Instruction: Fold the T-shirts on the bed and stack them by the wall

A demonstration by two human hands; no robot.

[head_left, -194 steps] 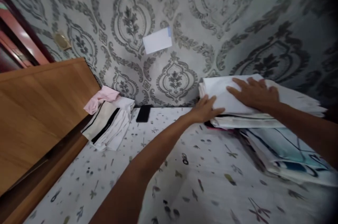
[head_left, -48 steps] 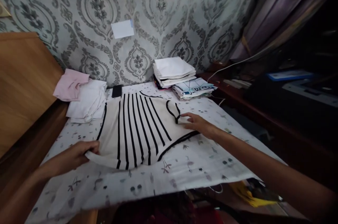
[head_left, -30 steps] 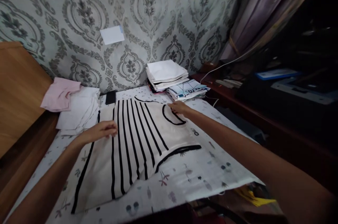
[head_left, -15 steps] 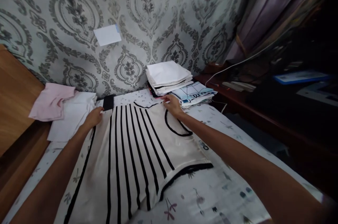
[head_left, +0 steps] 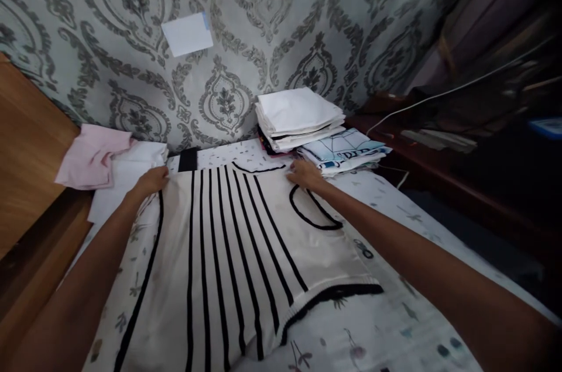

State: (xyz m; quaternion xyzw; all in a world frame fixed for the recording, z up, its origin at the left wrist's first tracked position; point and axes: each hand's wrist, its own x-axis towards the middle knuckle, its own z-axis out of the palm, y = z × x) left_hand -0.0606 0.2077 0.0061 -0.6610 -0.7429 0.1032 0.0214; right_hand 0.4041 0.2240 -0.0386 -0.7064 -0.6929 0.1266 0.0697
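A cream sleeveless knit top (head_left: 228,255) with black vertical stripes and black edging lies spread over a printed sheet. My left hand (head_left: 151,181) pinches its upper left corner, fingers closed on the fabric. At the shoulder beside the neckline, my right hand (head_left: 306,174) is closed on the cloth, just above a black-edged armhole. The top's lower left part runs out of view at the bottom. Right behind my right hand sits a folded printed garment (head_left: 345,150).
A stack of folded white clothes (head_left: 298,112) stands against the patterned wall. Pink cloth (head_left: 94,155) and white cloth (head_left: 132,170) lie at left by a wooden panel (head_left: 33,155). A small black item (head_left: 188,159) lies behind the top. A white cable (head_left: 456,85) crosses the dark furniture at right.
The camera view has turned slightly, shifting the scene. My left hand has moved a little to the left, and the top's upper edge looks straighter. Both hands still grip the top.
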